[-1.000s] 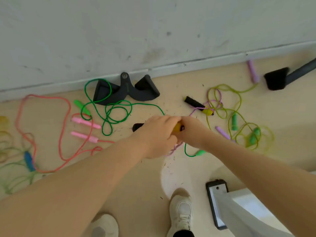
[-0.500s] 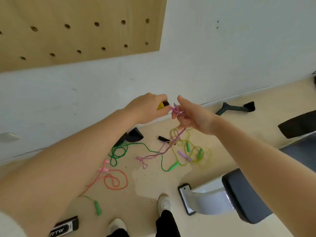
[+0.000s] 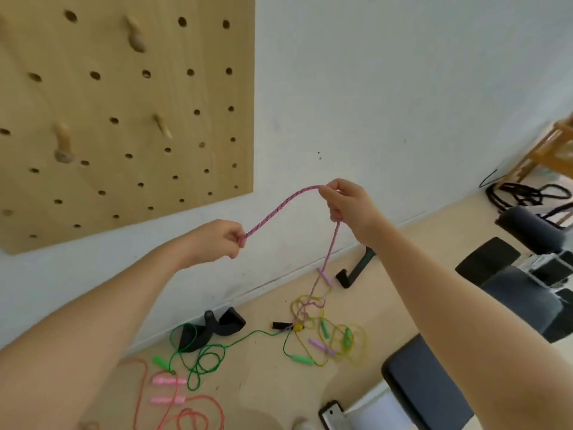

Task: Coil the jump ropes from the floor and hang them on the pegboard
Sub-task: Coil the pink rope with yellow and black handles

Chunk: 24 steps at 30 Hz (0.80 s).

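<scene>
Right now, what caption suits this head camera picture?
Both hands, left and right, stretch a pink rope beside the pegboard.

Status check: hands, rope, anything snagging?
Left hand and right hand both grip the pink rope. Its tail hangs to the floor, running into the yellow rope tangle. Pegboard pegs bare.

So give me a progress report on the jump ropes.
Done: nothing is hung; the pegs seen on the pegboard are bare. In hand: the pink rope stretches between the left hand and right hand, its tail trailing down into the yellow rope. No coil shows. Left: coil and hang it, then the green rope and red rope on the floor.
</scene>
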### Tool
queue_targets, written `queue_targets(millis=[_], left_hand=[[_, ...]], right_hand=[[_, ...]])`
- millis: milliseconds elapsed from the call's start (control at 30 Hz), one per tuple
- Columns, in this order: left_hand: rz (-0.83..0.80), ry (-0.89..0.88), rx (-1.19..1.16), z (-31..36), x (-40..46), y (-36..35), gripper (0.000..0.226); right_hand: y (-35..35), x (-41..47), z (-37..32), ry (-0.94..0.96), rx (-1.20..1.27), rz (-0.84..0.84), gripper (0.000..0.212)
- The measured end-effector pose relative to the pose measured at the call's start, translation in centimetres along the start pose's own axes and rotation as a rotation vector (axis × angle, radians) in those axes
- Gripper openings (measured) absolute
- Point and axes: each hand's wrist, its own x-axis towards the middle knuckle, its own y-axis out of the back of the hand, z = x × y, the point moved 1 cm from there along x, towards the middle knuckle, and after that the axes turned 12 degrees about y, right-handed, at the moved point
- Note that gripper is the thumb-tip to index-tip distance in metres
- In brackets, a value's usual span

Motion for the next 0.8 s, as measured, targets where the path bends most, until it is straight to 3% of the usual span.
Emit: queue_targets(millis=[67,233,367,467,533,600,633,700,767,800], left_hand=[[-0.081,-0.091,-0.287,3.0,-1.1,-0.9,0.011],[0.209,-0.26,-0.801,8.4,-1.9,-1.9,0.032],[0.326,-0.448,-1.293,8.5,-2.1,-0.8,0.033],[0.386,-0.564,-1.577,7.5,-2.0,-0.9,0.026],[0.475,-0.512,-1.621,7.1,-1.4,-1.9,0.029],[0.61,-0.367,-1.418,7.1,-0.7,-3.4,0.037],[0.641,-0.301,-1.307,7.2,-0.3,-4.2,0.04],[0.621,-0.212,-1.209,7.9,0.1,-5.7,0.042],[0.538,-0.167,-1.171,8.6,0.5,-6.7,0.04],[0.485,-0.146,-1.123,8.9,0.8,-7.1,0.039]], right_hand=[[-0.4,1.4,-0.7,0.033,0.003,-0.004,0.021],[1.0,4.2,-0.5,0.099,0.012,-0.034,0.029],[4.7,5.4,2.9,0.08,-0.025,-0.166,0.034],[7.5,5.6,6.5,0.002,0.117,-0.186,0.036],[8.7,5.8,8.4,-0.086,0.172,-0.115,0.036],[8.7,6.0,9.5,-0.144,-0.072,-0.09,0.033],[8.2,6.0,9.5,-0.148,-0.309,-0.179,0.032],[6.4,5.3,8.7,-0.078,-0.755,-0.581,0.031],[4.2,3.7,6.7,0.098,-0.923,-1.026,0.034],[3.2,2.8,5.2,0.212,-0.925,-1.157,0.034]])
